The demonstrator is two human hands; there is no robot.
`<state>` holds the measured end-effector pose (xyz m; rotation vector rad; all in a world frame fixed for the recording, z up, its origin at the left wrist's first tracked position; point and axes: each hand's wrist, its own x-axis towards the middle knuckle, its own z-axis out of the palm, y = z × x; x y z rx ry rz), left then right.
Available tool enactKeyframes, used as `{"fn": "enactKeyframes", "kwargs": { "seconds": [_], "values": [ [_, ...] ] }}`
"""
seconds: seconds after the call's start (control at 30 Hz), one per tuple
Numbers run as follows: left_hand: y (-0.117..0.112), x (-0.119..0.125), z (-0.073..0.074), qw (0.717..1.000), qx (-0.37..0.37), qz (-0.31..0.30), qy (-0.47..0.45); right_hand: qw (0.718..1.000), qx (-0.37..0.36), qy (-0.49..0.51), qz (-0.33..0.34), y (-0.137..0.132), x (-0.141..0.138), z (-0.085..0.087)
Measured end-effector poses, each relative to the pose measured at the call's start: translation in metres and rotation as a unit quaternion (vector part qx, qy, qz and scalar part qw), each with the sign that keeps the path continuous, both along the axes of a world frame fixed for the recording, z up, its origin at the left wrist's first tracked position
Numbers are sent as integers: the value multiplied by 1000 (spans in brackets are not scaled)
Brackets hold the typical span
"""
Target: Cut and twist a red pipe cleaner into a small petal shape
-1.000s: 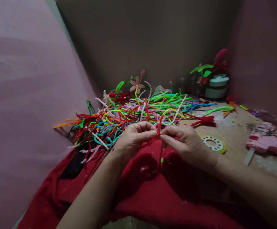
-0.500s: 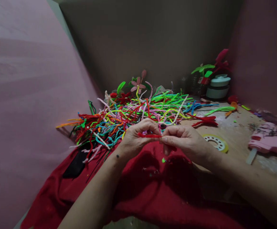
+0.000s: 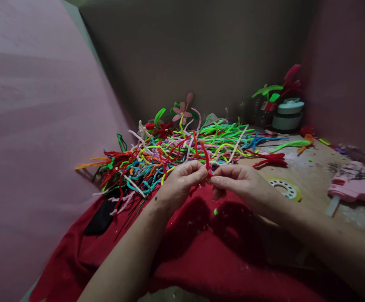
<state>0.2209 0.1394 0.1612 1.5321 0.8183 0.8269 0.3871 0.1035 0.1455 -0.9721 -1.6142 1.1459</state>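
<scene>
Between my two hands is a red pipe cleaner [image 3: 206, 156], one end of it sticking up above the fingertips. My left hand [image 3: 187, 176] pinches it from the left, thumb against the fingers. From the right, my right hand [image 3: 233, 179] pinches it close by, the two sets of fingertips almost touching. Its lower part is mostly hidden by the fingers. Below the hands lies a red cloth [image 3: 198, 251] with small fuzz scraps on it. Just behind them spreads a large heap of many-coloured pipe cleaners [image 3: 182, 147].
On the right are a roll of tape [image 3: 285, 188] and a pink glue gun [image 3: 355, 186]. A lidded pot [image 3: 288, 113] stands at the back right. A black phone-like object [image 3: 99, 220] lies left on the cloth. Pink walls rise at both sides.
The red pipe cleaner lay level across my left fingers; now one end points upward. My left fingers have closed in to a tighter pinch beside the right ones.
</scene>
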Motion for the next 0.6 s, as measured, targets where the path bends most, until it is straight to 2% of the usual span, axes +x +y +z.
{"fn": "enactKeyframes", "kwargs": {
  "seconds": [0.03, 0.1, 0.23, 0.4, 0.5, 0.53, 0.6],
  "values": [
    [0, 0, 1, 1000, 16, 13, 6, 999, -37, 23, 13, 2, 0, 0],
    [0, 0, 3, 998, 43, 33, 27, 997, -63, 34, 11, 4, 1, 0],
    [-3, 3, 7, 991, 85, 43, 89, 999, -19, -20, -46, 4, 1, -4],
    [-6, 3, 11, 984, 93, 53, 142, 980, 76, -154, -104, 2, -1, -10],
    [-5, 2, 13, 983, 85, 46, 153, 974, 135, -135, -118, 2, -1, -10],
    [-5, 1, 13, 984, 88, 37, 152, 965, 185, -126, -139, 3, 0, -10],
    [-5, 1, 14, 982, 105, 12, 154, 917, 315, -144, -198, 4, 2, -8]
  ]
}}
